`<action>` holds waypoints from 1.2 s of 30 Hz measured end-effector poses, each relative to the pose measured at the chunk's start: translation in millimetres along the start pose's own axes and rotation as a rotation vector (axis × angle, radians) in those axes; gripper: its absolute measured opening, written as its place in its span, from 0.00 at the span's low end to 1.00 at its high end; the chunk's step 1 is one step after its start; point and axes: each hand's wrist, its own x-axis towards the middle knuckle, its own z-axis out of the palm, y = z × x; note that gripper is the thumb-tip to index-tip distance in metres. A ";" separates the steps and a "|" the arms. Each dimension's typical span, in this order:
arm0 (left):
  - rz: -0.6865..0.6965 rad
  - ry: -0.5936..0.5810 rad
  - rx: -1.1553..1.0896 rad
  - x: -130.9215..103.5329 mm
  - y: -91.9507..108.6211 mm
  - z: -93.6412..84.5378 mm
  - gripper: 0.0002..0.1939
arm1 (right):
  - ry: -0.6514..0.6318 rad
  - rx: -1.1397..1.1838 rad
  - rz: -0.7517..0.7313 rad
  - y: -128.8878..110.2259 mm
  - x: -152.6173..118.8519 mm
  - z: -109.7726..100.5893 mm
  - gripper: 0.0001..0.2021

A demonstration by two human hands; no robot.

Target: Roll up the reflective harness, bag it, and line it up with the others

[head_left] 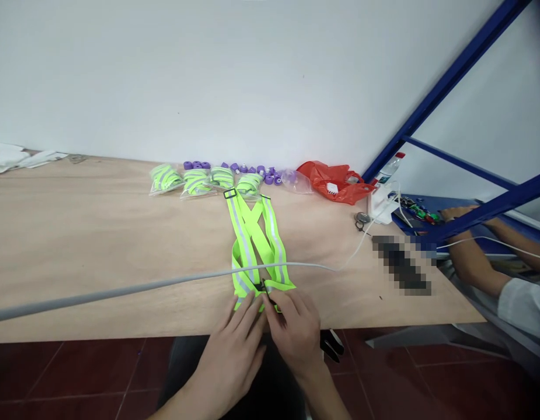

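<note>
A neon yellow reflective strap vest (255, 236) lies flat on the wooden table (98, 245), its straps crossed, stretching from the back toward the near edge. My left hand (240, 337) presses on the vest's near end with the fingers together. My right hand (295, 329) pinches a small black buckle (266, 290) on the same end. Both hands sit at the table's front edge, touching each other.
Several bagged folded vests (195, 182) line the wall, with purple caps (256, 170) and a red plastic bag (335, 182) beside them. A grey cable (142, 287) crosses the table over the vest. Another person's arms (475, 256) work at the right under a blue metal frame (449, 87).
</note>
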 end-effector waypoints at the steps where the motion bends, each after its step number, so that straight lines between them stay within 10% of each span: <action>1: 0.014 0.008 0.018 -1.2 1.5 1.8 0.26 | -0.001 0.005 -0.009 -2.0 2.2 0.8 0.03; 14: 0.070 0.085 -0.551 -3.0 -16.8 -17.0 0.11 | -0.294 0.117 0.023 -13.0 -3.7 21.4 0.16; 21: -0.024 0.347 -0.587 7.0 -32.9 -26.8 0.09 | -0.340 0.063 -0.053 -10.5 -11.5 22.1 0.15; 36: -0.035 0.029 -0.355 17.4 -46.9 -17.5 0.16 | -0.347 0.520 0.097 1.5 -2.3 -10.2 0.08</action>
